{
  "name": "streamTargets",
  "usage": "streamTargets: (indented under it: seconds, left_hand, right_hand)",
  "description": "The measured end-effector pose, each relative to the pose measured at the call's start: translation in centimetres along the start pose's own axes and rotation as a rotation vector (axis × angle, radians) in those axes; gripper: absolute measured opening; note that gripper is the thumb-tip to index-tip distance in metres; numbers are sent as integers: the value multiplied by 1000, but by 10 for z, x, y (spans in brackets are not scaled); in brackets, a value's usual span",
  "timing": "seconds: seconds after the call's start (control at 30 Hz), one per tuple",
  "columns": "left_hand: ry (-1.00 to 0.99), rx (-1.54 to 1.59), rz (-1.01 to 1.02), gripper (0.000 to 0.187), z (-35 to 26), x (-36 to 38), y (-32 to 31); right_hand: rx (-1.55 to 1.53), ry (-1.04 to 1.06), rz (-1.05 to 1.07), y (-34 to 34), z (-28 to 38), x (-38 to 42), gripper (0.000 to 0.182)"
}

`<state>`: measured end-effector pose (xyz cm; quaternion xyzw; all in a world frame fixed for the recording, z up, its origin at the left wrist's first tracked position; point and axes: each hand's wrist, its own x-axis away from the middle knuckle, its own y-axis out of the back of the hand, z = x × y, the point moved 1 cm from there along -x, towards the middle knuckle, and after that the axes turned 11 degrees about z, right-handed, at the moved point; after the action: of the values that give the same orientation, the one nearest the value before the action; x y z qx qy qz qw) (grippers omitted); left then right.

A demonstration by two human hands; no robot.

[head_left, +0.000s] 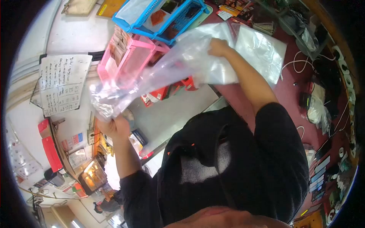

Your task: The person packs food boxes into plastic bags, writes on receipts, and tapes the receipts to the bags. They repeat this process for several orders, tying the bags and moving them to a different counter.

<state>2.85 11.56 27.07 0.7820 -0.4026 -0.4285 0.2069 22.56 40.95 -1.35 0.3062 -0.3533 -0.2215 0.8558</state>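
Note:
A clear plastic bag (163, 72) is stretched across my front between my two hands. My left hand (115, 127) is closed around its bunched, crinkled end at the left. My right hand (219, 48) is higher and farther right, fingers curled on the other end of the plastic. Beneath and beside the right hand lies a stack of flat clear plastic bags (260, 51) on the dark red tabletop (262, 102). The stretched plastic passes over a pink basket (131, 57) and some red boxes (159, 94), hiding parts of them.
A blue basket rack (163, 26) stands at the far side beside the pink one. White cables (300, 62) and a wrapped bundle (318, 104) lie to the right. A grey panel (178, 114) lies before my body. Handwritten sheets (62, 83) hang left; a person (108, 203) appears lower left.

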Motion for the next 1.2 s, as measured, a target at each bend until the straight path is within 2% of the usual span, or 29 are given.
streamTargets:
  seconds: [0.03, 0.1, 0.13, 0.17, 0.2, 0.23, 0.3, 0.33, 0.37, 0.4, 0.43, 0.47, 0.53, 0.57, 0.6, 0.63, 0.67, 0.7, 0.73, 0.77, 0.8, 0.83, 0.93, 1.0, 1.07, 1.1, 1.13, 1.17, 1.2]
  left_hand:
    - [-170, -180, 22, 20, 5, 8, 3]
    - [-97, -79, -30, 19, 11, 14, 13]
    - [-54, 17, -103, 18, 9, 14, 22]
    - [-11, 112, -182, 17, 10, 16, 33]
    - [102, 46, -224, 21, 18, 20, 55]
    - [113, 37, -231, 21, 20, 20, 74]
    - [268, -142, -245, 23, 6, 11, 108]
    - [312, -281, -135, 23, -6, 1, 120]
    - [358, -423, -24, 24, -16, -11, 132]
    - [287, -403, -136, 24, -14, -19, 145]
    - [203, -379, -252, 24, -12, -28, 158]
    - [212, -360, -310, 24, -18, -36, 173]
    - [284, -320, -397, 26, -24, -46, 215]
    - [353, -302, -416, 27, -22, -47, 242]
    - [375, -308, -394, 26, -23, -47, 260]
    - [385, -305, -378, 26, -22, -49, 279]
    - [368, -281, -371, 26, -26, -50, 288]
    - [344, -253, -361, 26, -29, -53, 293]
    - [329, -261, -399, 26, -32, -55, 306]
    - [415, -333, -357, 28, -32, -56, 319]
    - [512, -399, -306, 30, -31, -55, 331]
    - [523, -393, -326, 30, -24, -56, 339]
    - [385, -320, -238, 30, -26, -49, 347]
    - [557, -291, -90, 23, -44, -36, 342]
    - [599, -160, -63, 31, 41, -30, 416]
    - [637, -32, -24, 39, 78, -26, 441]
    - [574, 36, -131, 34, 55, -1, 407]
    - [587, -116, -74, 34, 84, 12, 437]
    - [630, -61, -98, 33, 84, 30, 438]
  right_hand:
    - [23, 17, -22, 1, 4, 7, 54]
    - [-151, 157, -678, -15, 31, 32, 59]
    - [-148, 166, -676, -20, 45, 44, 59]
    - [-171, 383, -874, -22, 59, 57, 58]
    - [-197, 605, -1064, -22, 71, 62, 57]
    - [-200, 616, -1049, -26, 81, 58, 57]
    - [260, 645, -719, -43, 100, 44, 47]
    - [459, 621, -602, -63, 89, 15, 32]
    - [512, 505, -499, -70, 85, 2, 26]
    - [562, 389, -401, -77, 84, -4, 22]
    - [633, 372, -511, -77, 79, -6, 20]
    - [573, 368, -547, -72, 72, -11, 22]
    - [759, 259, -674, -72, 47, -35, 24]
    - [798, 168, -526, -68, 39, -45, 24]
    - [767, 199, -491, -60, 40, -41, 24]
    - [729, 167, -346, -47, 50, -39, 24]
    - [636, 74, -71, -31, 63, -38, 31]
    - [487, 108, -52, -15, 81, -17, 40]
    - [388, 233, -373, -20, 94, -3, 45]
    - [223, 444, -604, -9, 129, 30, 44]
    - [18, 612, -660, -2, 178, 68, 46]
    - [-119, 888, -719, -13, 215, 79, 51]
    - [-286, 1153, -511, -56, 336, 114, 81]
    - [-314, 1323, -502, -81, 410, 105, 88]
    - [-326, 1471, -393, -101, 463, 107, 69]
    - [-319, 1477, -405, -108, 474, 110, 69]
    - [-351, 1448, -189, -115, 485, 113, 56]
    - [-380, 1406, 27, -122, 493, 118, 44]
    - [-801, 1261, 203, -127, 498, 131, 20]
